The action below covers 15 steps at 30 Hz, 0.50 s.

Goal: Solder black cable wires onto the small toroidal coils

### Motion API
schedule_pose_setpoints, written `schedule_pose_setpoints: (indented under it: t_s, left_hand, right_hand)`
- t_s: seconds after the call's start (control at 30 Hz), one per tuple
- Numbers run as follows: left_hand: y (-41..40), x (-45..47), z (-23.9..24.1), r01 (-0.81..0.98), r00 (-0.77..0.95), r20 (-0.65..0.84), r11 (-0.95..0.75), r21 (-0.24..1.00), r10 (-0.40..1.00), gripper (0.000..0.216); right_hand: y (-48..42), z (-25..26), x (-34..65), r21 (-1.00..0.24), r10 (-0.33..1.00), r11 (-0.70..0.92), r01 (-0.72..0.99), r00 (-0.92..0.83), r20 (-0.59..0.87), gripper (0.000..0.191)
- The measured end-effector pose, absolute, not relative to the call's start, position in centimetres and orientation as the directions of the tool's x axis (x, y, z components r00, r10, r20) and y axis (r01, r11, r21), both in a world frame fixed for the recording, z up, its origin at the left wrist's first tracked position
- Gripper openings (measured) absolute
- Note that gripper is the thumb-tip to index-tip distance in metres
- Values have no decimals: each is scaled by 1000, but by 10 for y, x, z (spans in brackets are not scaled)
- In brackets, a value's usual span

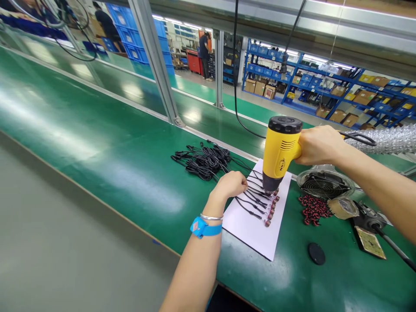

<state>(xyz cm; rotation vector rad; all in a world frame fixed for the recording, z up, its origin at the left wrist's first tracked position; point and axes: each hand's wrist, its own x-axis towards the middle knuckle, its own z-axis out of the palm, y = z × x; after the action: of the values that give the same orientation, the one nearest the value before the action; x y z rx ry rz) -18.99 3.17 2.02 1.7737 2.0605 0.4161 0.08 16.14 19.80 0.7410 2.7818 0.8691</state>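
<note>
My right hand [316,145] is wrapped round the handle of a yellow heat gun [280,151], whose nozzle points down at a row of thin black cables with reddish tube ends [264,203]. These cables lie side by side on a white sheet of paper [251,227]. My left hand [231,184], curled, presses down on the cables at the sheet's left edge. A blue wrist strap and a metal bangle sit on that wrist. A heap of coiled black cables [204,161] lies behind my left hand.
On the green bench [113,160], right of the sheet, lie a pile of small red and black pieces [312,209], a round fan grille [325,184], a tape roll [342,208], a black disc [316,253] and a foil hose [383,139]. Frame posts stand behind; people stand far off.
</note>
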Motion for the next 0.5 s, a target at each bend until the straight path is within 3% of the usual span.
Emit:
schedule_pose_setpoints:
  t_s: [0.5]
  left_hand:
    - [30, -186, 18, 872, -72, -143, 132, 471, 987, 19]
  right_hand:
    - [152, 198, 2, 559, 507, 720, 412, -862, -18, 36]
